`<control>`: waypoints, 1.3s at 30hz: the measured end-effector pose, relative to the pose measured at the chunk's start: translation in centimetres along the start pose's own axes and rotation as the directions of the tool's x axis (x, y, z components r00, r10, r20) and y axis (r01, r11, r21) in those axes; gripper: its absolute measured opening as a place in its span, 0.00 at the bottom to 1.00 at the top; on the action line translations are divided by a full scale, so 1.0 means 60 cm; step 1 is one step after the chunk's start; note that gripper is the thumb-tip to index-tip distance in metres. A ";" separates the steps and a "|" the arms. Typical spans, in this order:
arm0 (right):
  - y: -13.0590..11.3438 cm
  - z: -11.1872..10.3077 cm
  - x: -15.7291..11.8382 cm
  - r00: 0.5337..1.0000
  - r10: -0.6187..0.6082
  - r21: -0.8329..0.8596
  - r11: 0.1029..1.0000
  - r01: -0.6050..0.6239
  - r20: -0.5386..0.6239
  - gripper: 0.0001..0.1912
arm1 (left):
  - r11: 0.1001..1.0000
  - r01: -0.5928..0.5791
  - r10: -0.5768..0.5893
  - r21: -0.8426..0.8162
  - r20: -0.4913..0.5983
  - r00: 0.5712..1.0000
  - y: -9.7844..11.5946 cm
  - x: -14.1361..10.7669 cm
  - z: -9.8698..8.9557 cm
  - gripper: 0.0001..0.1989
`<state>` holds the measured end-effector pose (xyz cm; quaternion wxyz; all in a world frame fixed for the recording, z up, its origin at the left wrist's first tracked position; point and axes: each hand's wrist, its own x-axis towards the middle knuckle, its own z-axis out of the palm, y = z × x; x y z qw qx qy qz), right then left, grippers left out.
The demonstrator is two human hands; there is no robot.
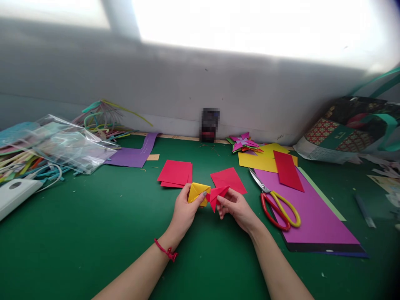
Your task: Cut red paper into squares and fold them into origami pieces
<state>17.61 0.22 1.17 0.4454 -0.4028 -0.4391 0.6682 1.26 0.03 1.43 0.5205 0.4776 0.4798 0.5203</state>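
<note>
Red-and-yellow scissors [279,207] lie just right of the hands on a purple sheet [312,216], with a stack of red squares [175,173] behind the left hand and a single red sheet [229,179] behind the right; nothing blocks the hands. The left hand [184,212] has its fingers clamped on a folded yellow piece [197,192], the right hand [236,206] pinches a folded red piece [217,196], and the two pieces meet tip to tip above the green worktop [93,233]. The red piece's point aims down (its long axis runs roughly left to right). A grey wall [156,83] backs the worktop, with a clear plastic bag [62,143] far left.
</note>
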 end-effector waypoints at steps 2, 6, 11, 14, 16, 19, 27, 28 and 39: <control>0.001 0.002 0.001 1.000 -0.026 -0.005 1.000 0.026 -0.018 0.11 | 1.000 0.003 -0.003 -0.008 0.008 1.000 0.000 -0.001 0.002 0.11; 0.001 0.003 0.003 0.999 -0.034 0.009 0.999 0.035 -0.034 0.12 | 0.999 -0.038 0.039 -0.039 0.011 0.999 0.001 -0.003 0.004 0.11; -0.003 -0.011 0.000 1.000 0.001 0.152 0.988 0.000 -0.008 0.09 | 0.987 -0.128 0.135 -0.095 0.072 0.988 0.002 -0.002 0.000 0.08; -0.007 -0.019 -0.001 0.998 -0.032 0.248 0.968 0.046 -0.058 0.09 | 0.980 -0.192 0.194 -0.056 0.042 0.980 0.000 -0.001 -0.004 0.13; -0.008 -0.021 0.000 0.991 -0.067 0.265 0.959 0.096 -0.116 0.09 | 0.984 -0.173 0.174 -0.042 0.034 0.984 -0.002 -0.002 -0.004 0.16; -0.008 -0.018 0.005 0.974 -0.112 0.250 0.955 0.161 -0.196 0.09 | 0.994 -0.107 0.108 -0.012 0.082 0.991 -0.005 -0.005 -0.002 0.15; 0.003 -0.011 0.012 0.962 -0.151 0.143 0.972 0.186 -0.225 0.09 | 0.999 -0.043 0.043 0.002 0.074 0.996 0.001 -0.008 -0.001 0.17; 0.004 -0.011 0.012 0.962 -0.152 0.136 0.973 0.186 -0.225 0.10 | 0.999 -0.037 0.038 -0.013 0.089 0.995 0.002 -0.009 -0.002 0.17; 0.005 -0.012 0.008 0.973 -0.145 0.101 0.981 0.165 -0.181 0.07 | 0.999 -0.033 0.031 0.025 0.050 0.998 -0.001 -0.006 -0.003 0.10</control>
